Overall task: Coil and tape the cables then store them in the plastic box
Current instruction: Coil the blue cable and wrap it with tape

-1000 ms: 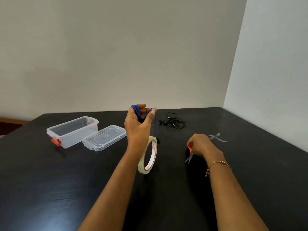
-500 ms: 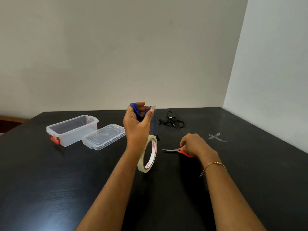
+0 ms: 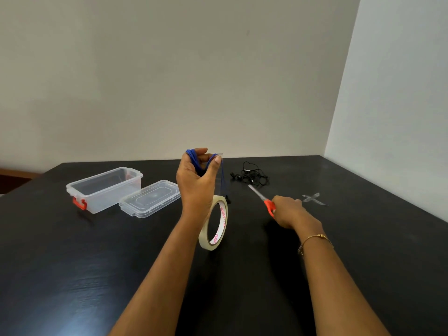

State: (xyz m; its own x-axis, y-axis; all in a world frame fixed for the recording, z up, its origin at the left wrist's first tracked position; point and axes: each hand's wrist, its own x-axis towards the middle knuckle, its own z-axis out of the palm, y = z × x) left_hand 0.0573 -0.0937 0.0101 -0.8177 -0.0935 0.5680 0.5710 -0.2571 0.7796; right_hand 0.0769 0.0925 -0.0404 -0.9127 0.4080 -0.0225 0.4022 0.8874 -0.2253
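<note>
My left hand is raised above the table and grips a coiled blue cable; a strip of clear tape runs from its thumb down to the tape roll, which hangs below the hand. One end of the blue cable dangles beside the strip. To the right, my right hand holds red-handled scissors, blades pointing up-left. A tangled black cable lies further back. The clear plastic box stands open at the left.
The box's clear lid lies flat just right of the box. Crossed scraps of clear tape stick to the dark table at the right. Walls close off the back and right sides.
My right hand picked the scissors up from the table and swung their blades round, from pointing down-left, to left, to up-left. The left hand with cable and tape stayed almost still.
</note>
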